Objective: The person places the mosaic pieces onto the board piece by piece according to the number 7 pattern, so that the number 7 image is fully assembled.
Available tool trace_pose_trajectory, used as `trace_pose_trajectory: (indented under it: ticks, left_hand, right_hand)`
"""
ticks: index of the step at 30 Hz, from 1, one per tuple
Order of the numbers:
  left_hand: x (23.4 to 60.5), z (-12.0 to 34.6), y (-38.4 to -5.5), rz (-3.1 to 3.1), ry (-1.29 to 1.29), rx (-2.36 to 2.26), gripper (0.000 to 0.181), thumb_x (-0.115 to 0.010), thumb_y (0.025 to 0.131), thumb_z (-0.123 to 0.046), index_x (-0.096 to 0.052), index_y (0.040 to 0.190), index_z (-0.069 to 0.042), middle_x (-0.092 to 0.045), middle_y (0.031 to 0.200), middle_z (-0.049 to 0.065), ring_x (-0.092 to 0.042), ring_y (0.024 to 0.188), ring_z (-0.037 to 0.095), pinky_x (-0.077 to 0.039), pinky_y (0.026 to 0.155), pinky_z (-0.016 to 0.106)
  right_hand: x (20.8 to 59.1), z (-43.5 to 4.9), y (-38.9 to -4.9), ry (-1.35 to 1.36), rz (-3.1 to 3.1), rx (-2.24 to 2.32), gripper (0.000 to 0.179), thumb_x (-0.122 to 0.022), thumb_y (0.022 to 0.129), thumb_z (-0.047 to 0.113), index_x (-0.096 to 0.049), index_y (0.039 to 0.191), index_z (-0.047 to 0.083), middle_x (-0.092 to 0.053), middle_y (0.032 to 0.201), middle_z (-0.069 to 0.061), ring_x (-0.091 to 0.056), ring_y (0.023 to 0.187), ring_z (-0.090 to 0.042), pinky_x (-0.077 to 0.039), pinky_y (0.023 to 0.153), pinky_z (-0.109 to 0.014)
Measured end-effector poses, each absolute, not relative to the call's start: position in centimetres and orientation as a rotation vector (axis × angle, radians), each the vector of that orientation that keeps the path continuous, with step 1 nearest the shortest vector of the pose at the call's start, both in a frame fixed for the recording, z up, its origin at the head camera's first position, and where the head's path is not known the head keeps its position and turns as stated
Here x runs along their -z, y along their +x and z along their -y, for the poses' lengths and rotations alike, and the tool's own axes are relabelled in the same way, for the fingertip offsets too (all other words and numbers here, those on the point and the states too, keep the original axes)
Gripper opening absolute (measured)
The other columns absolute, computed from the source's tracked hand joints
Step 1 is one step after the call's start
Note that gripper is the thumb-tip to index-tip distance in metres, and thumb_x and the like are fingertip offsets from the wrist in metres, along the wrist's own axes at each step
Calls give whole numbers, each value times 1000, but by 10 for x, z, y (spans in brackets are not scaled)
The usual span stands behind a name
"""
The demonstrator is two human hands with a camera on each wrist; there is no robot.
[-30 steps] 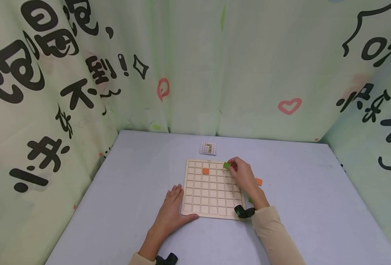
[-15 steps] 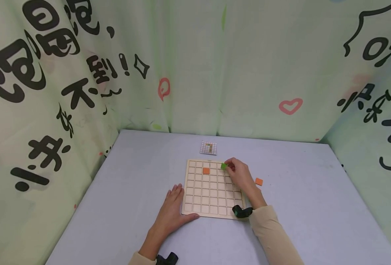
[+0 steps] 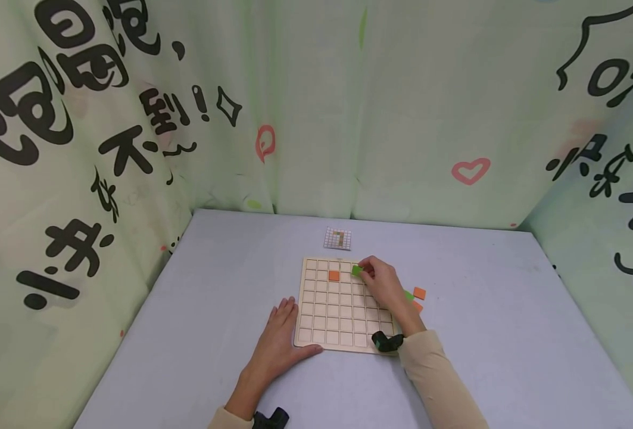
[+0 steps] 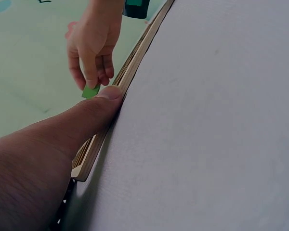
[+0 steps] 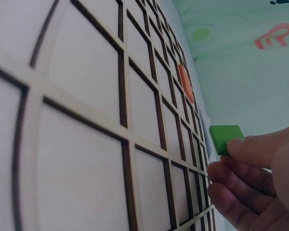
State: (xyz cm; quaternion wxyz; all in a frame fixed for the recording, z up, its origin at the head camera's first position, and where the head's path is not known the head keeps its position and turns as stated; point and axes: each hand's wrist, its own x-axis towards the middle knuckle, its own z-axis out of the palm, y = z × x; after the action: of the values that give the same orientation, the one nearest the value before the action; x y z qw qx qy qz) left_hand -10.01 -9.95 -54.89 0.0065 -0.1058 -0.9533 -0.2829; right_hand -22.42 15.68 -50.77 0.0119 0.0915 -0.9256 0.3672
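A wooden grid board (image 3: 331, 311) lies on the table, with an orange square tile (image 3: 334, 276) in one of its upper cells. My right hand (image 3: 383, 285) pinches a green square tile (image 3: 356, 270) between thumb and fingers, over the board's upper right part. In the right wrist view the green tile (image 5: 226, 137) is held just above the grid, apart from it. With its fingers straight, my left hand (image 3: 277, 339) rests along the board's left edge, its thumb (image 4: 108, 94) on the near rim.
Beyond the board lies a small pattern card (image 3: 337, 238) with a printed grid. Loose tiles lie right of the board, among them an orange tile (image 3: 420, 293) and a green tile (image 3: 408, 295), partly behind the right wrist. Printed curtains stand around the table.
My right hand has moved left across the board's upper part with the green tile. Loose tiles by the right wrist show more now. The left hand stays where it was.
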Motion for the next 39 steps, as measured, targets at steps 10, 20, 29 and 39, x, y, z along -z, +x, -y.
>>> trace_pose_trajectory:
  ticks: [10,20,29,39]
  left_hand:
    - [546,99,-100,3002,-312,883,109,-74,76,-67,-37,153,0,-33,162,17,-25,154,31,-22,128,48]
    - [547,99,-101,3006,-304,884,109,-75,76,-68,-38,153,0,-34,162,16,-25,154,31,-23,128,48]
    - [548,99,-100,2998,-308,872,109,-75,75,-67,-39,152,1,-35,162,17,-26,154,31,-23,128,47]
    - [548,99,-100,2990,-317,885,109,-76,75,-66,-38,152,1,-34,162,17,-26,154,31,-22,128,47]
  right_hand:
    - [510,-149,-225,314,2906,-1134,19,-59,100,11,-66,116,4,-70,106,-13,-65,96,-24,-58,83,-41]
    - [509,-145,-225,355,2923,-1124,20,-60,100,11,-66,117,3,-70,104,-12,-64,91,-23,-56,80,-40]
    - [513,-142,-228,383,2938,-1086,18,-62,99,12,-68,114,4,-68,98,-10,-59,83,-19,-52,74,-36]
    - [513,-140,-228,415,2930,-1044,15,-64,98,11,-69,111,6,-68,99,-10,-61,85,-20,-54,76,-38]
